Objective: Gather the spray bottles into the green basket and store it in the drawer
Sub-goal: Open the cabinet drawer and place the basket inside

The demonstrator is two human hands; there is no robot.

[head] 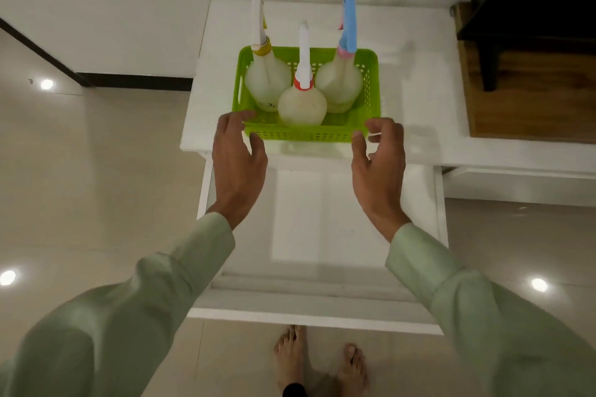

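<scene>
The green basket (309,133) sits on the white cabinet top (416,106), above the open drawer (319,219). It holds three upright spray bottles: yellow-capped (266,77), red-capped (301,106) and blue-capped (340,83). My left hand (237,164) and right hand (379,167) flank its near corners, fingers spread and curled, fingertips at the rim; I cannot tell whether either has gripped it.

Green basket (309,135) on white counter (419,100), near its front edge. Three spray bottles upright inside: yellow-capped bottle (267,80) far left, blue-capped bottle (340,80) far right, red-collared bottle (302,104) near middle. Left hand (238,164) touching basket's near-left corner, right hand (379,164) at near-right corner, fingers spread. Open white drawer (322,235) below.
</scene>
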